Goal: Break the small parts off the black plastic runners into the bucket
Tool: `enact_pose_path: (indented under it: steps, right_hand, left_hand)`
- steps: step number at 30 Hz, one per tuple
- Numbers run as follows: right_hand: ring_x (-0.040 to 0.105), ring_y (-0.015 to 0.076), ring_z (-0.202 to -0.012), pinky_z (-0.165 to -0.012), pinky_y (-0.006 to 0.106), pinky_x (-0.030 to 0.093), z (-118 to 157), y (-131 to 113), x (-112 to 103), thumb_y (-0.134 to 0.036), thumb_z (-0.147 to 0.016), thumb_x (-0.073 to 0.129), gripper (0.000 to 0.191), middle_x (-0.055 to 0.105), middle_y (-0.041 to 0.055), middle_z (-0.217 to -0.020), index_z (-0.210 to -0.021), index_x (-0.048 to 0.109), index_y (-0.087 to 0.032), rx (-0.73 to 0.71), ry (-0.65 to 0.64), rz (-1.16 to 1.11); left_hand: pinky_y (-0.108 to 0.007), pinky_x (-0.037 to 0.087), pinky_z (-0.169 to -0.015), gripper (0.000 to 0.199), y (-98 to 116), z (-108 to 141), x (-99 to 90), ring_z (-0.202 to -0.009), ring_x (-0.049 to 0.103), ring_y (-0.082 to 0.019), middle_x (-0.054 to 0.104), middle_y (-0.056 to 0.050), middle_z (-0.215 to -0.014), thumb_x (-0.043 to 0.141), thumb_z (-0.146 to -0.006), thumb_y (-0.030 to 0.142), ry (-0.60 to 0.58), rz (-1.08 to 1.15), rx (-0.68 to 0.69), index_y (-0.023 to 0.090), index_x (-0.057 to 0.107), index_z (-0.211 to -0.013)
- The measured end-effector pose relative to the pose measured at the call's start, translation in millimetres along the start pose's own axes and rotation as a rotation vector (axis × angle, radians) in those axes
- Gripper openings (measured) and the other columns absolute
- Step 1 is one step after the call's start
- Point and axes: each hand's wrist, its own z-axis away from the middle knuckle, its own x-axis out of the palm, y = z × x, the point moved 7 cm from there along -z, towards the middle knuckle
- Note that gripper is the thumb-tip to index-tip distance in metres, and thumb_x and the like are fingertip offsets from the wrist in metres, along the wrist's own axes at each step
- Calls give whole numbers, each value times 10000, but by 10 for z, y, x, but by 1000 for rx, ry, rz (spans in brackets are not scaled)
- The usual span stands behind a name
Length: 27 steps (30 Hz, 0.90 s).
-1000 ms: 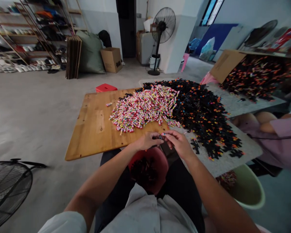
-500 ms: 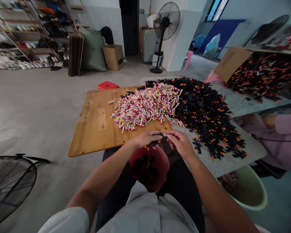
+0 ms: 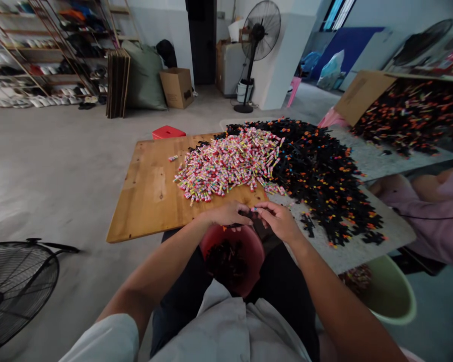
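Observation:
My left hand [image 3: 232, 214] is closed around a small black piece with an orange tip, above a red basin [image 3: 254, 251] holding dark pieces between my legs. Just to its right, my right hand [image 3: 277, 218] pinches a small pink-and-white tube [image 3: 254, 209] between thumb and fingers. Beyond both hands, a heap of pink-and-white tubes [image 3: 226, 163] lies on the wooden board [image 3: 147, 196]. A larger heap of black pieces with orange and yellow bits [image 3: 317, 171] spreads over the grey tabletop [image 3: 335, 259] at the right.
A green basin [image 3: 396, 296] stands under the table's right side, near a seated person's pink clothing [image 3: 434, 211]. A second table at the right bears more black pieces [image 3: 407, 115]. A red stool [image 3: 168, 132] is behind the board; a black fan [image 3: 15, 286] stands at left.
My left hand has turned, its fingers now lying lower over the black piece. A small gap shows between it and the tube in my right hand, which has hardly moved.

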Motion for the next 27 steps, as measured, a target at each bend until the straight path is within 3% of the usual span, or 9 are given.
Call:
enact_pose_path:
  steps: [10,14,18,23,27]
  right_hand:
    - [577,147,-527,-522,276,472,11,56,14,-498,-891,691,327,698,9,-699,-1024,785,-215,19,-68,12]
    - [549,150,-485,-514,275,441,0,82,8,-489,-897,677,317,623,-24,-559,-1011,795,-218,18,-65,91]
    - [552,149,-508,-529,268,427,17,55,23,-472,-905,673,323,620,-26,-562,-1039,800,-208,-17,-166,115]
    - [578,156,-536,-562,280,459,23,141,-3,-474,-902,681,333,651,-16,-607,-1071,797,-212,-2,-178,42]
    - [552,141,-505,-542,282,469,57,265,63,-513,-886,710,363,628,-23,-591,-1060,789,-204,49,-183,-130]
  left_hand:
    - [-221,462,-485,334,5,-3,50,-521,652,-151,677,-7,-603,799,-809,508,-151,-84,0,190,741,-895]
    - [-212,446,-468,318,7,1,45,-509,651,-146,678,-3,-596,796,-812,493,-140,-134,-14,195,756,-916]
    - [-197,408,-444,251,-18,-15,43,-471,623,-123,677,6,-585,786,-832,420,-95,-209,5,185,765,-916]
    - [-196,382,-425,194,-7,-15,27,-458,613,-115,712,17,-659,801,-796,339,44,-242,100,198,760,-923]
    - [-213,388,-425,140,-21,-3,57,-459,626,-142,698,11,-631,775,-808,329,42,-243,130,210,758,-878]
